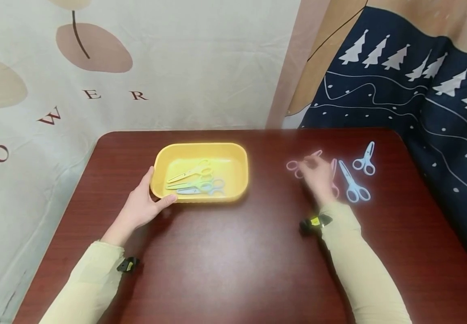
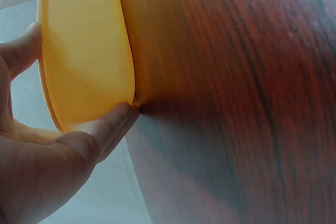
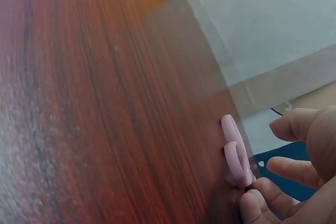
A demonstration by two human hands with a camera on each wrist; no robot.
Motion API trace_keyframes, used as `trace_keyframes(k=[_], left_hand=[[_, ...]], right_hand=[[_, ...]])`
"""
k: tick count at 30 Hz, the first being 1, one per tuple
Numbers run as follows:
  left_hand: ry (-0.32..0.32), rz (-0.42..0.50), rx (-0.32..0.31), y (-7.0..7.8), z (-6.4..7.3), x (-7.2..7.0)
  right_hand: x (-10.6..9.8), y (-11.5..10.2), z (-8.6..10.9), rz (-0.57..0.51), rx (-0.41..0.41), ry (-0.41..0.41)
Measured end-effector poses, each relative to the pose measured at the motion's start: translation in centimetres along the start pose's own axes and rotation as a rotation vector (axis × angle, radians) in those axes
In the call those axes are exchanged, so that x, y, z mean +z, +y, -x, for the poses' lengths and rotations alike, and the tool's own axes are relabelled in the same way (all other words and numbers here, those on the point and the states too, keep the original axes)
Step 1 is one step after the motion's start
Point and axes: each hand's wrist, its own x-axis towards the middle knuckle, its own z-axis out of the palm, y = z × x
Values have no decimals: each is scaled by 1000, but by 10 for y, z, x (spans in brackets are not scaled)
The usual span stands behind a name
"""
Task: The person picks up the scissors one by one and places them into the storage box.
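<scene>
My left hand (image 1: 142,204) grips the left end of a yellow tray (image 1: 241,175), with the thumb over its front rim. In the left wrist view the fingertips (image 2: 123,109) lie at the tray's base. Yellow scissors (image 1: 188,173), green scissors (image 1: 188,184) and blue scissors (image 1: 194,191) lie inside. My right hand (image 1: 317,176) is over pink scissors (image 1: 292,165) on the table, partly covering them. In the right wrist view, lower fingertips are at the pink scissors (image 3: 236,163), with the thumb apart from them. A second pink pair (image 1: 334,191) lies beside the right hand, partly hidden.
Two light blue pairs of scissors, a longer one (image 1: 352,184) and a smaller one (image 1: 364,159), lie right of the right hand. Everything rests on a dark red-brown wooden table (image 1: 225,261). Patterned cloths hang behind it.
</scene>
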Motion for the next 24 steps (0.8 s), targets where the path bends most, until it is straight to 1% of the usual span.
trace_keyframes(k=[10, 16, 21, 24], left_hand=[[-2, 8, 1, -2, 1, 0], [-2, 10, -2, -1, 1, 0], [-4, 14, -3, 0, 1, 1], [-3, 16, -4, 0, 2, 1]], right_hand=[[1, -2, 0, 72, -45, -36], [-2, -4, -1, 122, -19, -92], [-3, -5, -2, 210, -23, -84], [-3, -6, -2, 233, -13, -79]])
